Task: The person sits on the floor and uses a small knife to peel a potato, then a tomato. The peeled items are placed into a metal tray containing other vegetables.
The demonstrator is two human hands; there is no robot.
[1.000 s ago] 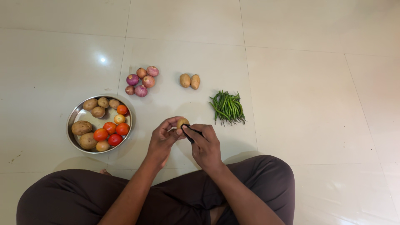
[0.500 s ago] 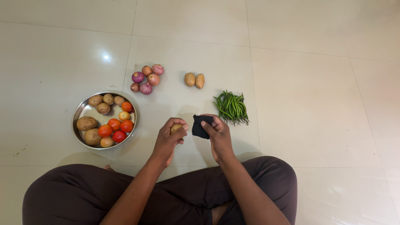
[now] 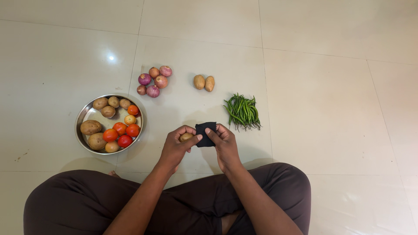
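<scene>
**Potato and black cloth held above a tiled floor**

The whole frame is filled by a pale tiled floor [image 3: 331,109], with grout lines crossing it and a bright light reflection in the upper left. Across the bottom of the frame, crossed legs in dark brown trousers [image 3: 87,204] are seen, from which both forearms rise toward the centre.

At centre left a round steel bowl [image 3: 82,116] is set on the floor; brown potatoes are gathered along its upper and left parts, and red and orange tomatoes [image 3: 124,132] are grouped toward its right side. Right of centre, a bunch of green chillies [image 3: 242,111] is laid, fanned out slightly. Above the bowl, toward the upper middle, a cluster of red onions [image 3: 153,81] is placed, and just right of it two small potatoes [image 3: 203,82] are lying side by side, touching.

At the centre, the left hand [image 3: 176,146] is curled around a small potato [image 3: 186,136], its fingers closed over it so that only part of the skin is shown. Just beside it, the right hand [image 3: 224,141] is pinched on a small black cloth [image 3: 205,133], gripped between thumb and fingers. The cloth is held against the potato's right side, just left of the chillies.
</scene>
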